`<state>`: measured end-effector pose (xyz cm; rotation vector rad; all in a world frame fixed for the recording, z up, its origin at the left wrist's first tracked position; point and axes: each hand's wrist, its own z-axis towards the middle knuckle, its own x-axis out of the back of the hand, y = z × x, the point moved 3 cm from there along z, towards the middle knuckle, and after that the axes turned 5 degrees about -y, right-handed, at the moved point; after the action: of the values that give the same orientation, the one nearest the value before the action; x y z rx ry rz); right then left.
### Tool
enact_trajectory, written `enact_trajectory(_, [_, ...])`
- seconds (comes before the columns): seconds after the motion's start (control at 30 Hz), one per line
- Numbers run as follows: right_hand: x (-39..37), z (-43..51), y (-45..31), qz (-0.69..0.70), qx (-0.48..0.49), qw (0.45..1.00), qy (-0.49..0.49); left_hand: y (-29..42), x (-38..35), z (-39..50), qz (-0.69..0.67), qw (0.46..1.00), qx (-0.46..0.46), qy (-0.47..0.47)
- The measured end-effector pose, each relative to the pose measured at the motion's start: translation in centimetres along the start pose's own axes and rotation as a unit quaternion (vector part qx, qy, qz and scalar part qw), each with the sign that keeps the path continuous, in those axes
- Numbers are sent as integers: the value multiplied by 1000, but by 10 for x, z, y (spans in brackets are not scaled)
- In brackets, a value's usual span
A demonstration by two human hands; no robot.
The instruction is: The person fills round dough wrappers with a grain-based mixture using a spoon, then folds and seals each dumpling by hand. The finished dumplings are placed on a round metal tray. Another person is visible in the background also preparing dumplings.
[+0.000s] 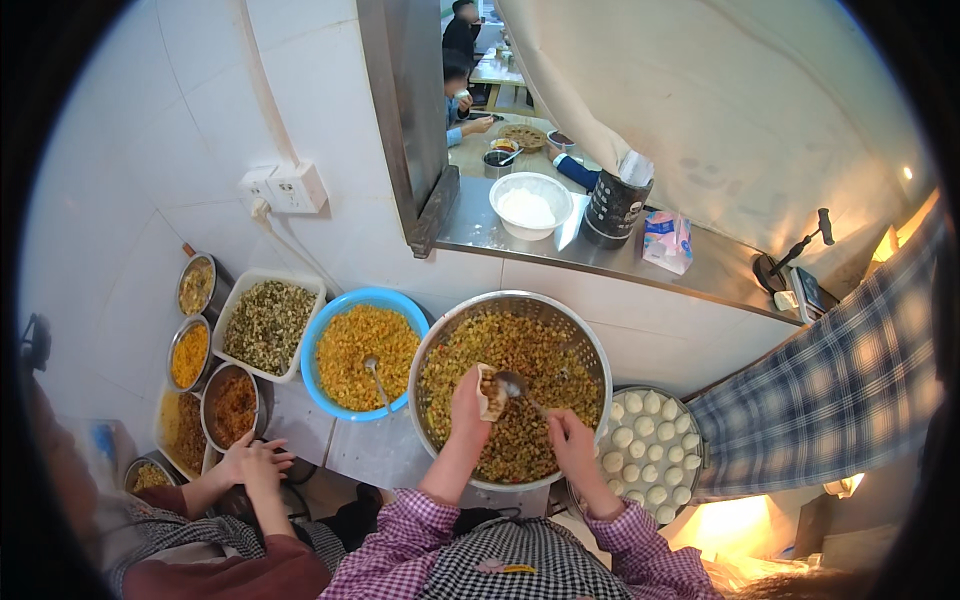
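Observation:
My left hand [469, 409] holds a round dough wrapper [491, 397] cupped upright, with brown filling inside it. In my right hand [574, 442] is a metal spoon [516, 385], its bowl up against the wrapper's opening. Both hands are over a large perforated steel basin [581, 337], filled with chopped yellow-brown filling [510, 454]. Close to my right hand, a round tray [699, 450] bears many small filled dough buns [643, 427], set apart from each other. The underside of the wrapper is hidden by my left fingers.
Left of the basin stand a blue basin [309, 360] with yellow filling and a spoon, a white tub [322, 289] of green filling, and several smaller containers. A co-worker's clasped hands [259, 461] are at the left. A steel ledge [469, 236] holds a bowl of white powder [530, 206].

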<state>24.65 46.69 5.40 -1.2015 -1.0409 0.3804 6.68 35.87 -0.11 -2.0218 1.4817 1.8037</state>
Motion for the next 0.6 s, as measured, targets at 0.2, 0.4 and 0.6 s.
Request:
enact_trajectory(0.2, [-11, 21, 31, -136, 38, 988, -64, 26, 32, -15, -71, 987, 25, 145])
enact_trajectory(0.4, [0, 8, -39, 40, -27, 998, -49, -1, 79, -4, -106, 987, 71, 101])
enact_trajectory(0.6, [-59, -30, -28, -124, 177, 976, 26, -8, 23, 2, -191, 970, 79, 131])
